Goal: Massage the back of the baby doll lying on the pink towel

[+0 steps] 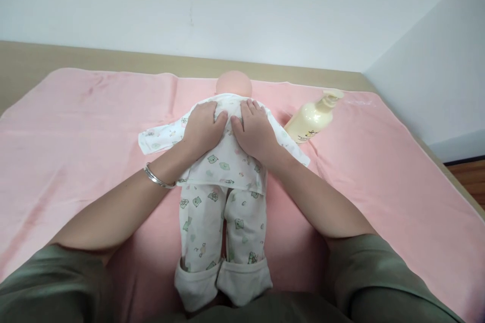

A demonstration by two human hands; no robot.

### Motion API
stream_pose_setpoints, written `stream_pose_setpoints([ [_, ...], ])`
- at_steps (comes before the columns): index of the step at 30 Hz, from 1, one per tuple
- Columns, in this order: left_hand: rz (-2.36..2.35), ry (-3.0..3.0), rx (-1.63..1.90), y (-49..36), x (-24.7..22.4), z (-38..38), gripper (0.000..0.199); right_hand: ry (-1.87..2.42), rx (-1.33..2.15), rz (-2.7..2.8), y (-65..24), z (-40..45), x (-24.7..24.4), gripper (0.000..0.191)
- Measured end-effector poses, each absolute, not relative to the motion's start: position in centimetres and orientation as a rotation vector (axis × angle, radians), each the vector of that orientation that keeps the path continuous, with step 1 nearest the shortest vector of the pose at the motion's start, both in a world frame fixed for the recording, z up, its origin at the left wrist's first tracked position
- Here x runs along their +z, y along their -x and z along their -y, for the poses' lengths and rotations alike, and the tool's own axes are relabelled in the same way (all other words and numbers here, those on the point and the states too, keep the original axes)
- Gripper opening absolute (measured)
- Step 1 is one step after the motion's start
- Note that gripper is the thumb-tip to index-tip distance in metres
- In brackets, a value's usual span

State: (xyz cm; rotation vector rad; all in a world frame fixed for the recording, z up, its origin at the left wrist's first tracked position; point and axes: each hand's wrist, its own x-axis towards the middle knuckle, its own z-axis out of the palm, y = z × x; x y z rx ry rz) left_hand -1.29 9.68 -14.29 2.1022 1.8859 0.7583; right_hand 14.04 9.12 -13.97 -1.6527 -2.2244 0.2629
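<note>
One head camera looks forward and down at the nearby doll [226,171].

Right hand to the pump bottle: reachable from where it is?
Probably yes: the right hand rests open on the printed shirt, and only a low-lying sleeve seems to come between it and the pump bottle.

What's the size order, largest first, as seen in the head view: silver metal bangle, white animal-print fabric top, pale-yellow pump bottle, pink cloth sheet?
1. Pink cloth sheet
2. White animal-print fabric top
3. Pale-yellow pump bottle
4. Silver metal bangle

Gaps are clear; no ties.
</note>
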Motion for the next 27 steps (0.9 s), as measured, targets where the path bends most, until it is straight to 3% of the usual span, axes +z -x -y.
stream_pose_setpoints([
  [15,-1.867,-2.098,0.783,1.6,-14.5,-10.0,0.034,1.663,0.257,2.238,-14.0,-9.0,-13.8,0.065],
  [27,-1.794,-2.345,0.872,-0.1,-15.3,-7.7,0.055,1.567,0.287,2.434,-15.4,-10.0,-12.4,0.069],
])
